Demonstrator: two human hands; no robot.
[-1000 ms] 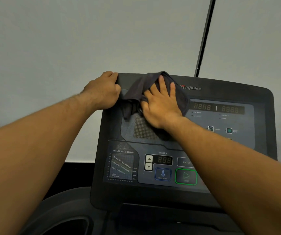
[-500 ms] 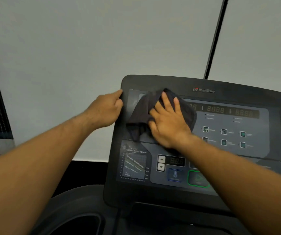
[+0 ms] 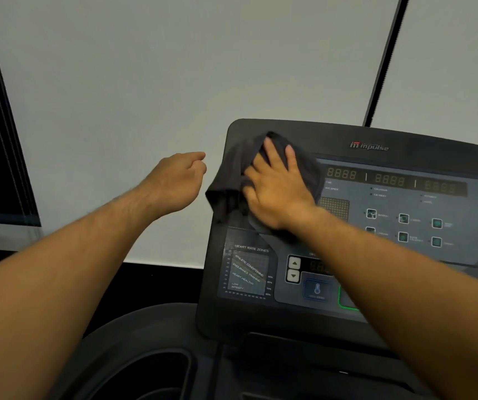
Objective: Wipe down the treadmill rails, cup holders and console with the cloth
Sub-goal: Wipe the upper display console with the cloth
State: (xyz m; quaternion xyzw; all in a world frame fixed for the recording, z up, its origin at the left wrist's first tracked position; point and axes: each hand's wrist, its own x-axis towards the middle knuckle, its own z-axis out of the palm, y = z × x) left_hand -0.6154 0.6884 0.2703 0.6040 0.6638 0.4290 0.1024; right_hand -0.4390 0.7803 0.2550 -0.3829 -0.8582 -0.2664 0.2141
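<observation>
The right hand (image 3: 278, 192) lies flat with straight, spread fingers, pressing a crumpled dark grey cloth (image 3: 230, 180) against the upper left corner of the black treadmill console (image 3: 376, 134), beside its row of digit displays. Part of the cloth hangs over the console's left edge. The left hand (image 3: 177, 180) hangs in the air just left of that edge, fingers curled into a fist, holding nothing. A dark moulded cup holder (image 3: 133, 352) sits below.

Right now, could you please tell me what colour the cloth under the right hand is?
The crumpled cloth is dark charcoal grey; the head view shows it best.
</observation>
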